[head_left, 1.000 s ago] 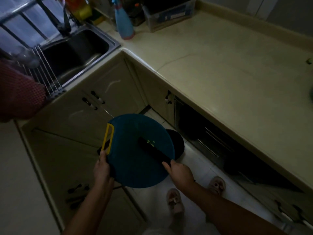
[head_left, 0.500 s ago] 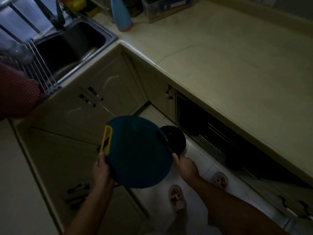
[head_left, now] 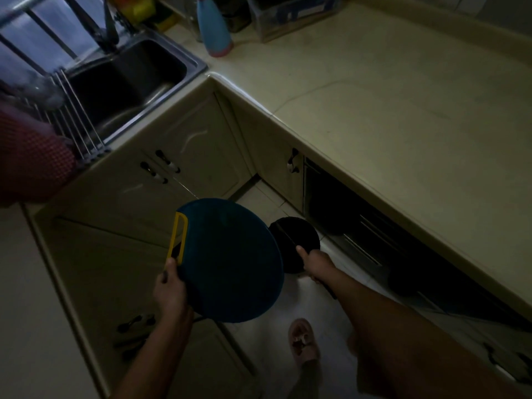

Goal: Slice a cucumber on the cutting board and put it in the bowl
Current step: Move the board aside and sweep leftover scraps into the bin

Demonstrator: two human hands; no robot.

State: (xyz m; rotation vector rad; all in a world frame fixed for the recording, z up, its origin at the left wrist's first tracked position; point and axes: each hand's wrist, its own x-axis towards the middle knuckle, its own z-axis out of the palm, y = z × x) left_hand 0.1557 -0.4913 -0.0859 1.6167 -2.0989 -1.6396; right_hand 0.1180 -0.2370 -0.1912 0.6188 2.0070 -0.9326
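A round blue cutting board [head_left: 230, 263] with a yellow handle slot is held tilted above the floor. My left hand [head_left: 169, 286] grips it at the handle edge. My right hand [head_left: 313, 263] grips a dark-handled knife [head_left: 329, 292], just off the board's right rim. The thin blade points up-left over a black round bin [head_left: 302, 228] on the floor. The board's face looks bare. No cucumber or bowl is in view.
A beige L-shaped counter [head_left: 388, 96] runs along the right and back. A steel sink [head_left: 123, 79] with a wire rack [head_left: 77, 122] sits at upper left, a blue bottle [head_left: 214, 30] behind it. A red cloth [head_left: 28, 159] lies left. My slippered foot [head_left: 302, 338] stands on the tiles.
The knife lay flat across the board with small green bits by it. It has swept right, off the rim, over the bin. The green bits are gone from the board.
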